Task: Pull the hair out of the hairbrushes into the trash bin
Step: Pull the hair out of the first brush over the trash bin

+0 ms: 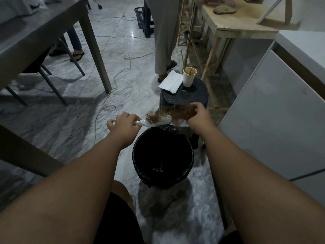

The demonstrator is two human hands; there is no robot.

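Gaping upward nearest the person, the black-lined trash bin (134, 161) sits just below and short of both hands. Over its far rim the hairbrush (158, 120) lies crosswise, bristles up, with its handle pointing left into the left hand (123, 123), whose curled fingers clamp it. A brown hair clump (181, 111) stretches off the brush's right end into the right hand (200, 117), which pinches it with fingers bunched, both arms extended. Once freed, the hair likely needs drawing back over the bin mouth. Beyond stands a dark stool (184, 98).

Paper cup (189, 76) on black stool (184, 97)
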